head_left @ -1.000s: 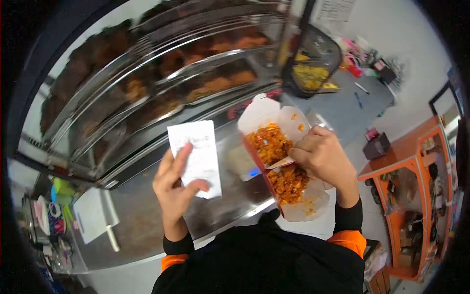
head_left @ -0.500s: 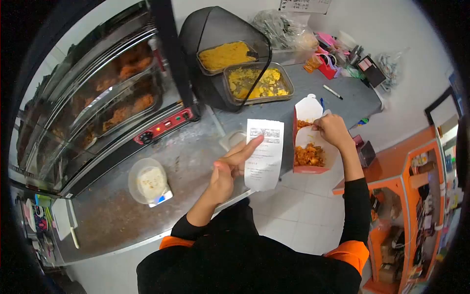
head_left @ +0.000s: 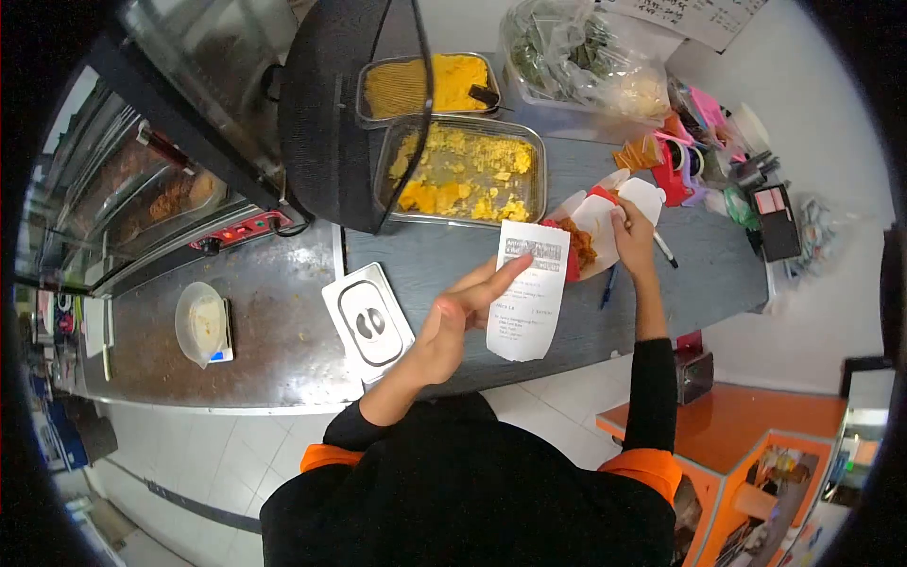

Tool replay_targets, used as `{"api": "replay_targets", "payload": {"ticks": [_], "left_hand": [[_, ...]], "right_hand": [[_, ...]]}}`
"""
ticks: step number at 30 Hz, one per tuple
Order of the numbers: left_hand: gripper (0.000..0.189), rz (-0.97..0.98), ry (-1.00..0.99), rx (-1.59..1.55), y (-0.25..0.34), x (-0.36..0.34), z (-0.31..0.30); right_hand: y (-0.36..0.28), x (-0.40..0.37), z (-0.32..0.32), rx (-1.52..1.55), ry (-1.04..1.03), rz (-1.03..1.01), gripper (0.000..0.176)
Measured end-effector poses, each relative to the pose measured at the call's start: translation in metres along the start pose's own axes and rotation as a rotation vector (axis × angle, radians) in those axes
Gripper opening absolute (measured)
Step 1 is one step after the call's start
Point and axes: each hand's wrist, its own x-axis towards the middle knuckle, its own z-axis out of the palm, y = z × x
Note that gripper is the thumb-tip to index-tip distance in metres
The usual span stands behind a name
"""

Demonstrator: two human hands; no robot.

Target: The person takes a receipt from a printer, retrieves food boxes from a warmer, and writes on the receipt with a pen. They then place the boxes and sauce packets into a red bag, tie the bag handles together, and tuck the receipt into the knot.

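Observation:
My left hand (head_left: pixel 442 338) holds a printed paper receipt (head_left: pixel 529 307) upright, with one finger lying across its front and the others behind it. Just beyond the receipt is a red and white takeaway box (head_left: pixel 644 200) with its flaps up, and orange-red coated food (head_left: pixel 584 248) shows inside. The fingers of my right hand (head_left: pixel 637 238) pinch the box at its right side, by a white flap. The receipt covers the near left part of the box.
Two trays of yellow food, a nearer tray (head_left: pixel 543 184) and a farther tray (head_left: pixel 493 94), stand under a black mesh cover (head_left: pixel 326 123). A steel lid (head_left: pixel 370 321), a plastic bowl (head_left: pixel 201 323), a marker (head_left: pixel 666 250) and a heated display case (head_left: pixel 161 180) are around.
The box has moved from the counter's right edge to over the grey worktop and turned, with my right hand on it. The receipt stays in my left hand. The view has shifted.

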Motion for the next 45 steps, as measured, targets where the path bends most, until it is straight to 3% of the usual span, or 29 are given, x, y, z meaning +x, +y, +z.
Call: {"api": "replay_targets", "payload": {"ticks": [1,3,5,7,10,12,13,14,16,18,20,22,23,24,26,27,28,30,32,34,35,39,42,44,45], "left_hand": [[0.093,-0.043,0.019,0.027,-0.004,0.005,0.011],[0.087,-0.046,0.007,0.009,-0.014,0.015,0.033],[0.081,-0.044,-0.009,-0.011,-0.031,0.025,0.062],[0.064,-0.009,-0.119,0.125,-0.057,0.037,0.094],[0.049,0.019,-0.179,0.345,-0.112,0.060,0.157],[0.043,-0.064,-0.145,0.434,-0.152,0.076,0.187],[0.042,-0.097,-0.014,0.621,-0.179,0.087,0.197],[0.042,-0.130,0.112,0.803,-0.201,0.098,0.205],[0.040,-0.224,0.319,1.159,-0.228,0.121,0.218],[0.039,-0.359,0.345,1.201,-0.242,0.133,0.221],[0.038,-0.488,0.371,1.247,-0.245,0.131,0.223],[0.032,-0.474,0.329,0.768,-0.226,0.124,0.218],[0.028,-0.765,0.269,0.321,-0.212,0.124,0.215],[0.028,-0.790,0.272,0.318,-0.206,0.117,0.214],[0.024,-0.585,0.359,-0.647,-0.199,0.100,0.221],[0.028,-0.470,0.403,-0.748,-0.198,0.094,0.229],[0.028,-0.484,0.422,-0.751,-0.203,0.088,0.233],[0.038,-0.292,0.365,-0.291,-0.222,0.071,0.241],[0.047,-0.347,0.414,-0.192,-0.240,0.061,0.249],[0.059,-0.387,0.734,-0.229,-0.238,0.076,0.268],[0.068,-0.392,0.757,-0.001,-0.245,0.075,0.271],[0.067,-0.433,0.750,0.085,-0.244,0.066,0.276],[0.058,-0.299,0.679,0.090,-0.246,0.054,0.274],[0.047,-0.661,0.777,0.129,-0.229,0.065,0.278],[0.039,-0.625,0.859,0.076,-0.229,0.074,0.281]], "right_hand": [[-0.003,-0.003,-0.002,0.270,0.148,-0.095,0.021],[-0.019,-0.027,-0.031,0.430,0.093,-0.026,0.019],[-0.009,-0.067,-0.045,1.060,-0.186,0.150,0.015],[-0.022,-0.101,-0.075,1.217,-0.319,0.127,0.018],[0.049,-0.135,-0.074,1.310,-0.225,0.256,0.023],[0.112,-0.150,-0.068,1.026,-0.179,0.396,0.020],[0.149,-0.156,-0.061,0.813,-0.212,0.390,0.020],[0.164,-0.152,-0.066,0.825,-0.220,0.408,0.020],[0.187,-0.134,-0.070,0.310,-0.375,0.243,0.024],[0.197,-0.117,-0.073,-0.076,-0.285,-0.121,0.030],[0.206,-0.101,-0.075,-0.049,-0.330,-0.172,0.032],[0.216,-0.092,-0.077,-0.021,-0.379,-0.230,0.035],[0.220,-0.088,-0.077,0.010,-0.448,-0.251,0.036],[0.225,-0.088,-0.076,0.041,-0.519,-0.271,0.038],[0.232,-0.090,-0.073,0.003,-0.546,-0.307,0.041],[0.232,-0.090,-0.073,-0.014,-0.564,-0.339,0.043],[0.231,-0.089,-0.073,-0.028,-0.584,-0.374,0.045],[0.230,-0.087,-0.073,-0.018,-0.617,-0.360,0.048],[0.231,-0.086,-0.072,-0.005,-0.643,-0.351,0.051],[0.232,-0.086,-0.069,-0.061,-0.651,-0.353,0.057],[0.233,-0.086,-0.069,-0.058,-0.658,-0.360,0.060],[0.235,-0.087,-0.068,-0.049,-0.689,-0.363,0.061],[0.237,-0.087,-0.066,-0.057,-0.679,-0.378,0.062],[0.238,-0.088,-0.066,-0.056,-0.669,-0.384,0.062],[0.238,-0.088,-0.066,-0.055,-0.673,-0.382,0.062]]}}
